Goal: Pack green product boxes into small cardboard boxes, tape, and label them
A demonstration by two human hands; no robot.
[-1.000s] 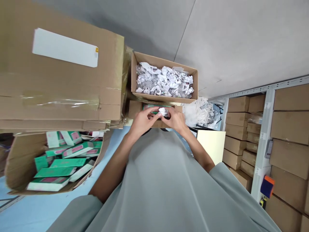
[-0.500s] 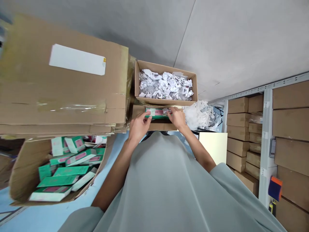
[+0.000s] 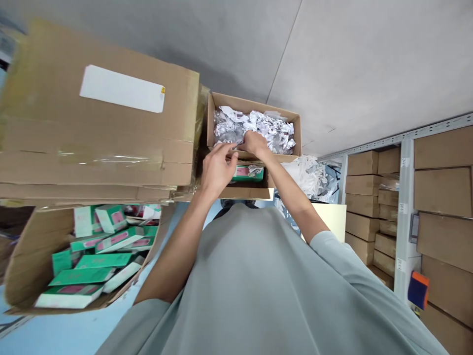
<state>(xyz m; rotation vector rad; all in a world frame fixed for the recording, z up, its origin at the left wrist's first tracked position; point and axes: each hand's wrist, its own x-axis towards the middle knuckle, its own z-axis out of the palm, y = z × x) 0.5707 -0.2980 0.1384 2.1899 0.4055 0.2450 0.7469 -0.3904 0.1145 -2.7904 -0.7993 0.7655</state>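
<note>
My right hand (image 3: 254, 144) reaches over the front rim of an open carton (image 3: 211, 121) filled with crumpled white paper and clear plastic (image 3: 271, 129). Its fingers are curled together at the near left of the filling; what they grip, if anything, is hidden. Close by on the left is my left hand (image 3: 218, 170), thumb and fingers apart with nothing seen between them. Below both hands, a green, white and pink box (image 3: 242, 172) lies inside a nearer open carton (image 3: 251, 192). A small crumpled plastic or paper piece (image 3: 254, 170) rests on that box's right end.
Large taped cartons (image 3: 129, 133) stand stacked at left. Below them, an open carton (image 3: 22, 271) holds several green-and-white boxes (image 3: 92, 261). White shredded filling (image 3: 310, 175) lies right of the cartons. Shelving (image 3: 404, 197) with brown boxes (image 3: 443, 192) runs along the right.
My right hand has moved from the green box up and left to the paper-filled carton. My left hand has lifted slightly off the box toward that carton's rim.
</note>
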